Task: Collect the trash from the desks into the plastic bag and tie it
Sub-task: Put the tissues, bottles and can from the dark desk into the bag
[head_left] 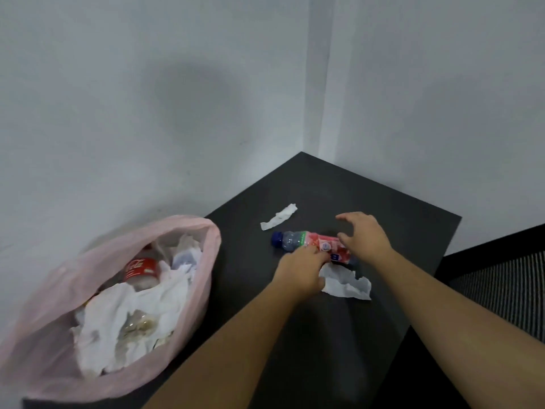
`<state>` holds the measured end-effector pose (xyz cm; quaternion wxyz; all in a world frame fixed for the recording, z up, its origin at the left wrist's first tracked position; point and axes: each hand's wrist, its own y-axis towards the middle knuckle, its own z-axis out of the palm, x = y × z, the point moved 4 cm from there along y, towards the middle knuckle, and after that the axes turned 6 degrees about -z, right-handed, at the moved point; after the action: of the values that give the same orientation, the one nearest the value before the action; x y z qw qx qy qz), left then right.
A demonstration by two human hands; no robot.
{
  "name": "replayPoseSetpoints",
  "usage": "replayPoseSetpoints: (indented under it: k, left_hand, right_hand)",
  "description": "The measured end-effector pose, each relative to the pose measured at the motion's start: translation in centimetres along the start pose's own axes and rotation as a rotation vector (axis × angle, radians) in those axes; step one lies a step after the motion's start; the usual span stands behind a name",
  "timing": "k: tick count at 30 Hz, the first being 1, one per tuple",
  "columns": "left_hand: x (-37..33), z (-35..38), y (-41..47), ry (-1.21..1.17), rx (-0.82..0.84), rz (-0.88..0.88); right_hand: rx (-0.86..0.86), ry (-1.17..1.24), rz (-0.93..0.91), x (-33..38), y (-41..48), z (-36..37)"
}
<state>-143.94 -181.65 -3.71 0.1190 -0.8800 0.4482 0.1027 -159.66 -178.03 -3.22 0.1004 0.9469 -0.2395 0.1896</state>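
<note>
A pink plastic bag (188, 293) stands open on the left of the black desk (339, 184), holding crumpled tissues and a red-labelled bottle. A small plastic bottle (295, 240) with a blue cap and pink label lies on its side mid-desk. My left hand (300, 270) rests against the bottle's near side and touches a crumpled white tissue (348, 283); whether it grips either I cannot tell. My right hand (364, 236) hovers over the bottle's base end with fingers spread. A second, smaller tissue (278, 216) lies just beyond the bottle.
The desk sits in a corner of grey-white walls (177, 98). A dark, striped piece of furniture (507, 278) stands off the desk's right edge.
</note>
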Motion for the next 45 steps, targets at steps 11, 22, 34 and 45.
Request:
replayPoseSetpoints:
  k: [11,22,34,45]
  left_hand:
    - [1.7,10.1,4.9,-0.084,0.182,-0.011]
    - [10.1,8.5,5.7,-0.344,-0.178,-0.212]
    - [14.8,6.0,14.4,-0.327,-0.034,-0.442]
    - [14.5,6.2,7.2,-0.485,-0.140,-0.622]
  right_hand:
    - [0.360,-0.186,-0.102,-2.2,3.1,7.6]
    - [0.041,0.297,0.139,-4.1,5.5,6.4]
    - [-0.145,0.562,0.243,-5.4,6.2,5.8]
    - [-0.132,0.682,0.189,-1.0,4.5,5.8]
